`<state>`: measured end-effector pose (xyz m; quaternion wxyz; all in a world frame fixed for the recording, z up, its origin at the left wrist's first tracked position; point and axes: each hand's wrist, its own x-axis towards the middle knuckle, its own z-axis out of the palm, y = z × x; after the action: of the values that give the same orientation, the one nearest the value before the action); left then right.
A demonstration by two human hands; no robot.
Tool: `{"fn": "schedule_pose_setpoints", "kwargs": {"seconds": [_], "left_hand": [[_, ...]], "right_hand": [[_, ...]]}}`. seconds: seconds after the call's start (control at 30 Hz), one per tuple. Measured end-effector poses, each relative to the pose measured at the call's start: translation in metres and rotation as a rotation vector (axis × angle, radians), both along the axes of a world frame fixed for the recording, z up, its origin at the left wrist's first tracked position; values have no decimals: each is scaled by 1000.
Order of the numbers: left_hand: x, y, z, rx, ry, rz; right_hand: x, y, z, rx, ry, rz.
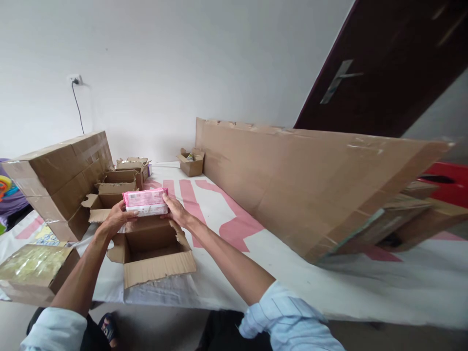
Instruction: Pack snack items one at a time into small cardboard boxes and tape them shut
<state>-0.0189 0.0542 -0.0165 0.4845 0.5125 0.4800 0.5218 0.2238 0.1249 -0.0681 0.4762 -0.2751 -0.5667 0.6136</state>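
A pink-and-white soft plastic packet (146,202), which looks like a pack of wipes, is held level between both my hands. My left hand (117,217) grips its left end, thumb along the near side. At the right end, my right hand (177,211) has its thumb on top and fingers beneath. Below and just nearer than the packet sits an open cardboard box (159,268) with its flaps folded out. The part of its inside that shows holds nothing I can make out; the packet and hands hide some of its far rim.
More open boxes (119,181) line up beyond on the left, beside a stack of taped cartons (69,180). A taped carton (32,273) lies front left. A tall cardboard panel (292,180) stands along the right. A small open box (192,163) sits near the wall.
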Motion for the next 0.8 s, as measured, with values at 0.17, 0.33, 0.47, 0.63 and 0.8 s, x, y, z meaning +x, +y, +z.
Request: {"fn": "schedule_pose_setpoints", "kwargs": {"seconds": [0.17,0.33,0.47,0.63,0.8], "left_hand": [[4,-3,11,37,-4,5],[10,-9,26,92,-66,9],[15,-18,39,132,-67,5],[19,-30,50,185,-19,5],[25,-51,49,275,70,-33]], "right_hand": [[1,1,10,47,16,19],[4,-4,27,80,31,21],[9,-11,43,99,42,34],[13,-26,58,130,76,42],[17,-54,61,234,127,38]]}}
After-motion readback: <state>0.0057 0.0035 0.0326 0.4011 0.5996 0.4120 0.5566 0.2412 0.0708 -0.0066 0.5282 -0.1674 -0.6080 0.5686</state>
